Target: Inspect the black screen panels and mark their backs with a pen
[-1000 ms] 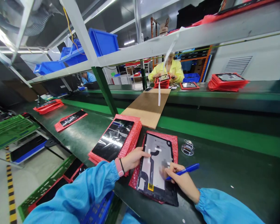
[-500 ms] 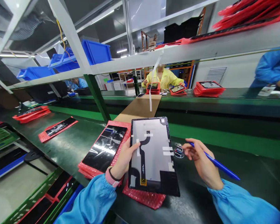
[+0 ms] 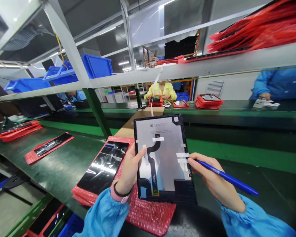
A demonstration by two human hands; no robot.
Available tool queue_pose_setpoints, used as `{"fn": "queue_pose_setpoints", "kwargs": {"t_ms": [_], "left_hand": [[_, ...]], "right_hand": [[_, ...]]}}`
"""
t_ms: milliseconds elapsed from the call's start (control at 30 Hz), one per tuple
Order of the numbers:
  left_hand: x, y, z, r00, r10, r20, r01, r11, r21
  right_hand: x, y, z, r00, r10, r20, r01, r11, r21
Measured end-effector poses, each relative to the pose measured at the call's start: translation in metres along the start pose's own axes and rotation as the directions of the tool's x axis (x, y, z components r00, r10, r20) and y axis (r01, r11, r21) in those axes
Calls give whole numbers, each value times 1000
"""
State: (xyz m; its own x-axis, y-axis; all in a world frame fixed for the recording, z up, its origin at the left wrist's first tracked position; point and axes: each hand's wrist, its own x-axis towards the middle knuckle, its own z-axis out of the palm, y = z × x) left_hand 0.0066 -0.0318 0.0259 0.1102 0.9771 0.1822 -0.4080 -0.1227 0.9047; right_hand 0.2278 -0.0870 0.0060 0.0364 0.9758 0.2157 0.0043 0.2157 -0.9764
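Now the screen (image 3: 165, 161) appears raised off the red bubble wrap (image 3: 153, 215), where it lay flat a second ago, and stands tilted with its grey back toward the wearer. The left hand (image 3: 129, 169) grips its left side, nearly closed, thumb across the front. The right hand (image 3: 215, 179), well apart from it half a second ago, has come in to touch the screen's right edge beside the white tape strips (image 3: 182, 155), thumb and fingertips close together, with the blue pen (image 3: 227, 177) tucked in the same hand. The pen points away from the screen, so attention seems to have gone from marking to handling and checking that taped edge.

Left of the screen, a black glass panel (image 3: 103, 169) lies on a wrapped stack on the surface (image 3: 51, 172).

The left fingers behind the screen are hidden, as is the screen's front face. Whether the right fingertips press or pinch the tape I cannot tell. The print above the ribbon cable (image 3: 152, 164) is too small to read. Beyond the screen, to its right, a blue-sleeved co-worker (image 3: 281, 84) is cut off by the shelf (image 3: 251, 62).
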Motion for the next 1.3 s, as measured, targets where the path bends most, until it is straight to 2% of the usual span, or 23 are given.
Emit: {"fn": "queue_pose_setpoints", "kwargs": {"t_ms": [100,167,267,333,367,400,467,500,533,667,700,833,867,900,933,967,1000,1067,1133,1167,1200,1233,1300], "left_hand": [[1,1,1,1000,11,-1,-11,1000,25],[0,1,1,999,48,4,-48,996,71],[-4,-1,-2,985,170,10,-165,941,296],[-8,-4,-4,959,265,100,-280,830,483],[-10,-6,-5,930,305,206,-368,755,542],[-12,-9,-6,878,334,343,-476,677,561],[-13,-13,-8,722,342,601,-676,535,507],[-13,-14,-8,652,326,684,-738,481,474],[-13,-15,-8,609,305,733,-772,441,458],[-15,-8,1,558,243,794,-814,345,466],[-17,-5,4,522,253,814,-841,313,442],[-33,8,21,317,237,918,-942,193,275],[-36,10,24,287,226,931,-950,192,246],[-38,11,26,277,229,933,-951,201,233],[-39,12,28,295,258,920,-945,218,242],[-38,12,28,345,308,887,-930,239,279],[-36,11,27,424,373,825,-901,266,343],[-28,7,24,643,472,603,-765,384,516],[-17,1,20,835,429,345,-548,590,592],[-11,-1,18,900,348,262,-436,694,573],[-4,-4,16,942,253,219,-333,780,529],[2,-7,15,965,166,202,-245,845,476],[13,-10,16,980,55,191,-117,936,333]], "right_hand": [[4,0,-4,999,31,42,-34,995,93],[7,2,-7,997,70,16,-71,987,144],[7,3,-7,989,45,-140,-12,972,234],[4,1,-2,984,29,-178,32,944,328],[2,-1,2,988,38,-147,21,924,382],[-1,-3,5,995,56,-82,-16,903,429],[-6,-6,12,992,100,73,-122,877,464],[-8,-8,14,986,120,113,-159,878,451],[-9,-9,15,984,138,114,-174,888,426],[-11,-7,17,987,163,5,-155,925,346],[-11,-4,17,987,161,-16,-145,924,352],[-14,13,15,982,156,-104,-100,904,416],[-14,16,14,980,155,-127,-87,900,426],[-15,19,12,979,152,-135,-80,899,430],[-16,21,11,980,144,-136,-73,900,430],[-18,21,8,983,131,-127,-65,902,428],[-19,21,6,987,120,-110,-62,903,425],[-22,18,0,990,102,-92,-54,906,420],[-26,13,-5,991,89,-105,-38,912,408],[-27,10,-8,990,84,-117,-29,913,407],[-29,8,-10,987,81,-136,-18,910,414],[-30,6,-12,985,81,-155,-7,904,428],[-31,3,-13,977,101,-189,0,882,471]]}}
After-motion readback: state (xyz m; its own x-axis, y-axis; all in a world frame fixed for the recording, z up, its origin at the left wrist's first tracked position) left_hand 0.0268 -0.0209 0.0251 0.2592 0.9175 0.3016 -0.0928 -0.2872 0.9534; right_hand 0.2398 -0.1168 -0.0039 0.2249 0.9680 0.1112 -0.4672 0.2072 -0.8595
